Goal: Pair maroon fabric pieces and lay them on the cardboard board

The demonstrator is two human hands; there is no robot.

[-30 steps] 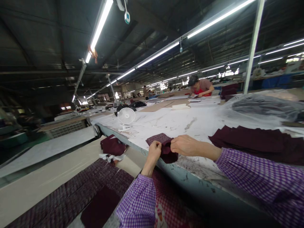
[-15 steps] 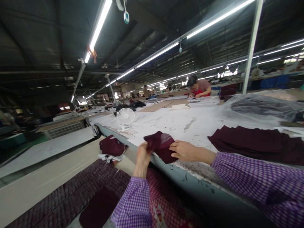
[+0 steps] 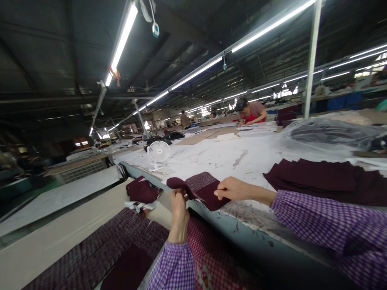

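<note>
A maroon fabric piece (image 3: 213,198) with a speckled grey patch lies partly over the near edge of the white-topped table. My left hand (image 3: 179,207) pinches its left end, which curls up above the fingers. At the right side, my right hand (image 3: 231,189) has its fingers closed on the same piece. Beyond my right wrist lies a stack of maroon cut pieces (image 3: 320,181). To the lower left, speckled maroon fabric strips (image 3: 90,245) spread over a lower surface, with a plain maroon piece (image 3: 130,266) on them.
A small white fan (image 3: 159,152) stands on the white table (image 3: 208,155). A crumpled maroon bundle (image 3: 142,190) sits left of the table edge. Clear plastic sheeting (image 3: 335,133) lies at the right, near a metal post (image 3: 312,60). Across the table a person (image 3: 253,112) leans over papers.
My left hand has drawn the fabric's left end slightly left and down. The fabric is more spread out, showing more of the speckled patch. My right fingers have closed on its edge.
</note>
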